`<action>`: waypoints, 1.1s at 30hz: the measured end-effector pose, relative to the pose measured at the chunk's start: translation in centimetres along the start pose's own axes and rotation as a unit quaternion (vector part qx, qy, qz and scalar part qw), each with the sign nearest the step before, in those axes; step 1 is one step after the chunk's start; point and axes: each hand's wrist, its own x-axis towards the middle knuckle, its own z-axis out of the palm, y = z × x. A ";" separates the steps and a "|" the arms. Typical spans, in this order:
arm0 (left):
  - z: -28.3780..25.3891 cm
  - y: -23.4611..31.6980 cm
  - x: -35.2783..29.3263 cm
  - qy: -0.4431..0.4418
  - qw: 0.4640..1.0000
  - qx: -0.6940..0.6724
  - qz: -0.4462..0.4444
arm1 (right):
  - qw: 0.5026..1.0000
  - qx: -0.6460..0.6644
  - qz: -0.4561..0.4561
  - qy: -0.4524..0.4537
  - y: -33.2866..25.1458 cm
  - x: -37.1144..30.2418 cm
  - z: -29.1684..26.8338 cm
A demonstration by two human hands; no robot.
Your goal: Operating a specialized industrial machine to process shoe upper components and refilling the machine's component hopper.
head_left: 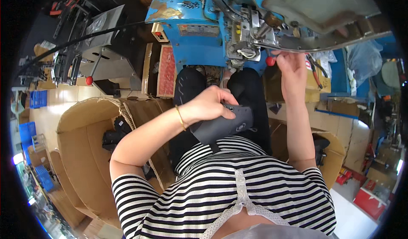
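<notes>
My left hand (212,105) is closed on a dark grey curved piece (221,124), which looks like a stiff sleeve or holster with a small round fitting near one end. It is held over my lap, thumb on top. My right hand (293,71) is raised at the blue machine (195,47), just right of a red ball knob (270,61). Its fingers look apart, with their tips partly behind the rim of a metal tray (323,43); nothing shows in them. The metal head (244,43) of the machine stands beyond the knob.
A large open cardboard box (85,149) with black pieces (112,139) stands at my left. Another carton (333,152) with dark pieces is at my right. Red-handled pliers (316,75) lie beside the machine. At the left stands another lever with a red knob (89,80).
</notes>
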 end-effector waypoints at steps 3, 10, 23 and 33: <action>1.6 -2.9 0.1 -0.001 0.999 0.041 0.023 | 0.999 0.024 0.005 0.038 -0.5 2.3 2.0; 2.5 -3.3 -1.8 0.047 0.981 0.175 0.069 | 0.991 -0.095 -0.047 0.078 -1.5 2.6 -0.9; 1.9 -4.8 -3.4 0.096 0.980 0.150 0.088 | 0.990 -0.135 -0.021 0.045 -1.8 2.6 -1.9; 1.6 -4.5 -3.4 0.083 0.974 0.179 0.107 | 0.990 -0.133 -0.007 0.040 -1.9 2.7 -0.9</action>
